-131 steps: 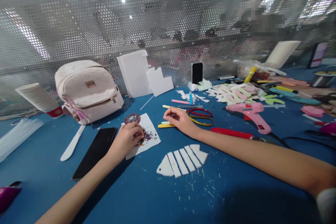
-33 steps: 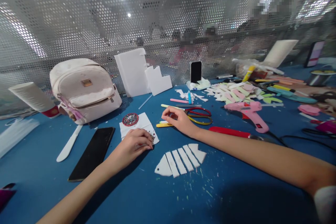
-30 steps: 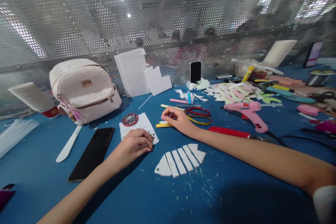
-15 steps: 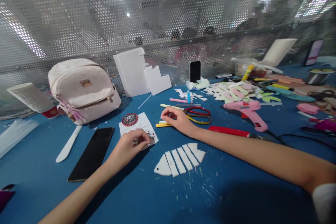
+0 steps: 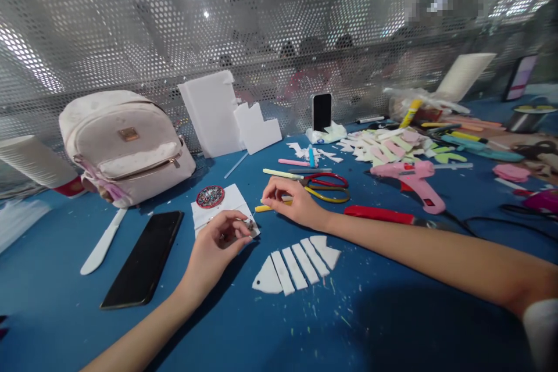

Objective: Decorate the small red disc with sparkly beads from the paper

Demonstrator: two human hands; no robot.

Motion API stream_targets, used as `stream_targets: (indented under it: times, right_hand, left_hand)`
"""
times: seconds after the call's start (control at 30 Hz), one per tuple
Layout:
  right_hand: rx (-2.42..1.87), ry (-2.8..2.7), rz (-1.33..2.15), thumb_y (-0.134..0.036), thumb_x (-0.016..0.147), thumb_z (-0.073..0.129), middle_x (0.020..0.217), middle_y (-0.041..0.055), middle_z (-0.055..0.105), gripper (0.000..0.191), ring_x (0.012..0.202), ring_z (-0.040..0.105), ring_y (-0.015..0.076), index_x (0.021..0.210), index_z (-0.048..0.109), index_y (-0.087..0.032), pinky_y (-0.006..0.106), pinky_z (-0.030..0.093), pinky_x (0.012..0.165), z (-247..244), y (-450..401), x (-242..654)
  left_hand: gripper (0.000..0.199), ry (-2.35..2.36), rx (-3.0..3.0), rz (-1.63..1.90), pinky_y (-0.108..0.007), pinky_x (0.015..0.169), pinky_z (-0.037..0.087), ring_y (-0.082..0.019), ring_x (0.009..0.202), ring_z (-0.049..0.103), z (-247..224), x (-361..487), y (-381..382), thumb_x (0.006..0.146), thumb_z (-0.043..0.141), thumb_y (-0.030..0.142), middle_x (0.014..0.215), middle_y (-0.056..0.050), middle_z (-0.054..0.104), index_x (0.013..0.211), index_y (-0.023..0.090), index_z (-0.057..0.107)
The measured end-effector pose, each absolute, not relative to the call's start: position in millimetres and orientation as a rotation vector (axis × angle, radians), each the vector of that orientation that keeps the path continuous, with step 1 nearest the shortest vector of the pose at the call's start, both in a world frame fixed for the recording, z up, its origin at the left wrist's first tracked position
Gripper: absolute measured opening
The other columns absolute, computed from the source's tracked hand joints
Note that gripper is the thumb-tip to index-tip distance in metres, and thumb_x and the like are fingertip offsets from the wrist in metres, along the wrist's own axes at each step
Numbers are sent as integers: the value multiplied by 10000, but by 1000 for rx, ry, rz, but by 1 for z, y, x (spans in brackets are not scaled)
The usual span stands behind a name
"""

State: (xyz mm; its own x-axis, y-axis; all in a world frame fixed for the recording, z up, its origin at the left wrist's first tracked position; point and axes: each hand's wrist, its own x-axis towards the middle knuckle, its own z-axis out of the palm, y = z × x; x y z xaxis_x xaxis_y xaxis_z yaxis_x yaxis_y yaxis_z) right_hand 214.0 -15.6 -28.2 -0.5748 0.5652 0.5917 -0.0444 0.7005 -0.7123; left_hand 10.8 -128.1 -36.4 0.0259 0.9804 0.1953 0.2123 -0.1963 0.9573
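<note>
My left hand (image 5: 222, 241) is over the lower part of a white paper (image 5: 235, 195), its fingers curled with a gap between thumb and fingertips; small dark bits show beneath. On that paper's upper part lies a red-rimmed round dish (image 5: 210, 197) of glittery bits. My right hand (image 5: 291, 200) is just right of the paper, thumb and fingers pinched beside a yellow marker (image 5: 263, 208); anything between the fingertips is too small to name. White fish-shaped pieces (image 5: 296, 266) lie on the blue table (image 5: 244, 331) nearer me.
A backpack (image 5: 128, 148), black phone (image 5: 143, 258) and white plastic knife (image 5: 104, 242) are at left. Scissors (image 5: 326, 195), a red-handled tool (image 5: 379, 214), a pink glue gun (image 5: 412, 177) and foam scraps (image 5: 383, 146) lie right. A metal mesh (image 5: 270, 23) rises behind.
The view has shifted slightly. My left hand's fingers have spread a little from their closer pinch over the paper. My right hand stays near the markers, its fingers slightly more curled.
</note>
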Motion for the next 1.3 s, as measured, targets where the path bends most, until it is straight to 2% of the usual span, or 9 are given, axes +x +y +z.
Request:
stream_targets:
  times: [0.47,1.3]
  right_hand:
    - [-358,-2069,769,-274,941,613,830,18,591,125,709,529,128,854,626,-185,268,428,628,-29,-19,215]
    - [-364,-2101,664,-316,962,589,827,28,587,159,722,525,146,866,628,-196,291,441,655,-29,-20,216]
  left_hand:
    - [316,1327,1518,1202,-278,719,511,-160,761,673,-34,10,-130,782,732,294,791,-28,711,1042,179,593]
    - [334,1333,1499,1196,-275,725,507,-159,766,682,-33,11,-129,772,736,298,800,-26,725,1046,187,580]
